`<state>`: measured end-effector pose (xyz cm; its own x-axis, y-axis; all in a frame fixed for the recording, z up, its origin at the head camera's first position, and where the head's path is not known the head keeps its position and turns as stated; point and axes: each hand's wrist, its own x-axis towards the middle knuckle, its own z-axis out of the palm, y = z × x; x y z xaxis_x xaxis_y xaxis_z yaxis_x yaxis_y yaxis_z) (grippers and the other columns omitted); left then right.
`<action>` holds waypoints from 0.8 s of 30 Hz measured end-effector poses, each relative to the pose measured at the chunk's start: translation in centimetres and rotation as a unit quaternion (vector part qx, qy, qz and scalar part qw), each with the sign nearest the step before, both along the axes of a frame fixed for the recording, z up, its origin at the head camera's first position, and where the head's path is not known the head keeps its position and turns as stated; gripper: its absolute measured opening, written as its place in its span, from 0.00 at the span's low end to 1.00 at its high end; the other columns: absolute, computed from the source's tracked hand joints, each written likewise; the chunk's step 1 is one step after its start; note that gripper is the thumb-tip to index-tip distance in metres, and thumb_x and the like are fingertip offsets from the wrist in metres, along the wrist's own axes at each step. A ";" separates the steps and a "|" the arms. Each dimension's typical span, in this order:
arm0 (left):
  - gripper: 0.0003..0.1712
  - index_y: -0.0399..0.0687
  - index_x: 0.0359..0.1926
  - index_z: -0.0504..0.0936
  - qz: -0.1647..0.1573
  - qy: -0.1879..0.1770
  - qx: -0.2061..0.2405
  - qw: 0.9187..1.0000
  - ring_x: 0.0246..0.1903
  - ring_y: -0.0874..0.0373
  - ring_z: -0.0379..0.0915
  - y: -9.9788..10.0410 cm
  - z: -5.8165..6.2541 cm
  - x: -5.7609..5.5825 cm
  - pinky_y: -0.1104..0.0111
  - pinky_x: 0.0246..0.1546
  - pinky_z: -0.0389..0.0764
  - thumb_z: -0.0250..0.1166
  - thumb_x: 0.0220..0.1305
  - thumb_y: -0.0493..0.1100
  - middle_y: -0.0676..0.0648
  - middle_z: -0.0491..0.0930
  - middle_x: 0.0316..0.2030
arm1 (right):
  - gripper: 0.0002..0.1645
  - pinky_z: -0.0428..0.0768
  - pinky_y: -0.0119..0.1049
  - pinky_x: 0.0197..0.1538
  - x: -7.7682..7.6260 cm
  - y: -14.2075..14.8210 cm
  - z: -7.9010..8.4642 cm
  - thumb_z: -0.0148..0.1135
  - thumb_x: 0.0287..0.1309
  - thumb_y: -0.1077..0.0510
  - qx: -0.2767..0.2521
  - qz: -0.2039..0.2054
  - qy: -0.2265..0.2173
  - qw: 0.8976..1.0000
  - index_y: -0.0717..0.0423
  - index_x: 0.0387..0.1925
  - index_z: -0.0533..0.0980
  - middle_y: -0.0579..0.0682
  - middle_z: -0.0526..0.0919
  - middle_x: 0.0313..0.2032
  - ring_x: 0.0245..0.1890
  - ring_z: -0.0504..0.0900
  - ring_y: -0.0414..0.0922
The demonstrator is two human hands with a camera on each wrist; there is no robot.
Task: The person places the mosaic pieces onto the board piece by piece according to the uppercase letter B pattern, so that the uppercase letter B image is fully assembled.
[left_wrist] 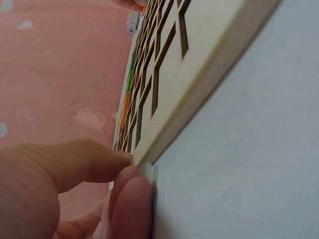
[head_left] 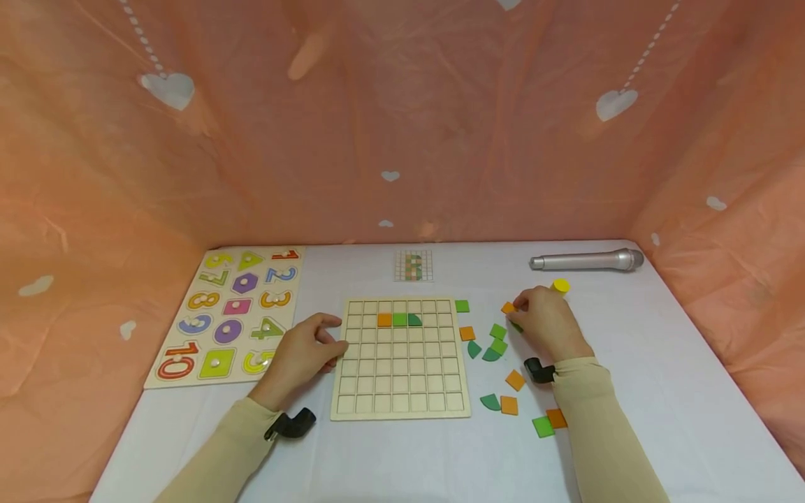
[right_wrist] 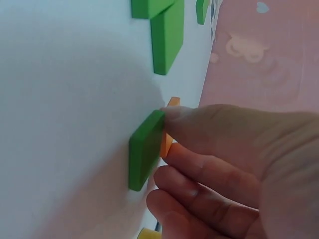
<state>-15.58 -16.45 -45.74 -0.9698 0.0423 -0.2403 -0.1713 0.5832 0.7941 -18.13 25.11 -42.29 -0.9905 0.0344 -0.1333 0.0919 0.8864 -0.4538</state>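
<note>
A wooden grid board [head_left: 402, 367] lies flat in the middle of the table. Its upper rows carry an orange square tile [head_left: 384, 320], a green square tile [head_left: 400, 320] and a dark green quarter-round tile [head_left: 415, 320]. My left hand [head_left: 308, 353] grips the board's left edge, thumb and fingers at the rim [left_wrist: 174, 117]. To the right of the board, my right hand [head_left: 546, 323] pinches an orange square tile [right_wrist: 173, 102] between thumb and index finger. A green tile [right_wrist: 146, 152] lies right beside the thumb, partly covered by the hand in the head view.
Loose orange and green tiles [head_left: 515, 380] are scattered right of the board. A small pattern card [head_left: 413, 266] lies behind it. A number puzzle [head_left: 235, 314] is at the left; a silver microphone [head_left: 585, 260] and a yellow cylinder [head_left: 561, 286] are at the back right.
</note>
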 end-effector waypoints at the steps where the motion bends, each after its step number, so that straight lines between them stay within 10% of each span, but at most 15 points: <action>1: 0.26 0.52 0.59 0.77 0.000 -0.001 0.001 1.000 0.23 0.56 0.79 0.0 0.0 0.0 0.66 0.27 0.82 0.71 0.59 0.46 0.47 0.81 0.30 | 0.17 0.78 0.41 0.41 0.0 -0.1 0.0 0.68 0.62 0.54 0.001 0.002 0.004 1.000 0.61 0.47 0.82 0.57 0.84 0.43 0.39 0.77 0.52; 9: 0.26 0.51 0.59 0.76 -0.007 0.005 0.001 1.000 0.23 0.55 0.79 -0.2 0.1 0.1 0.65 0.28 0.82 0.71 0.59 0.47 0.47 0.81 0.30 | 0.16 0.80 0.41 0.42 0.0 -2.3 0.1 0.68 0.61 0.52 -0.009 0.020 0.025 0.999 0.58 0.46 0.82 0.55 0.81 0.44 0.40 0.77 0.51; 24: 0.27 0.51 0.59 0.77 -0.010 0.006 -0.002 1.000 0.23 0.56 0.79 0.0 0.1 -0.1 0.66 0.27 0.81 0.71 0.59 0.47 0.47 0.81 0.30 | 0.11 0.82 0.40 0.44 1.0 -10.9 -0.4 0.72 0.57 0.52 0.019 0.187 0.110 0.976 0.53 0.39 0.86 0.44 0.81 0.36 0.36 0.79 0.41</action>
<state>-15.64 -16.44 -45.65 -0.9718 0.0605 -0.2279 -0.1496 0.5891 0.7941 -17.16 14.25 -42.73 -0.9391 -0.3345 0.0782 -0.3375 0.8559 -0.3918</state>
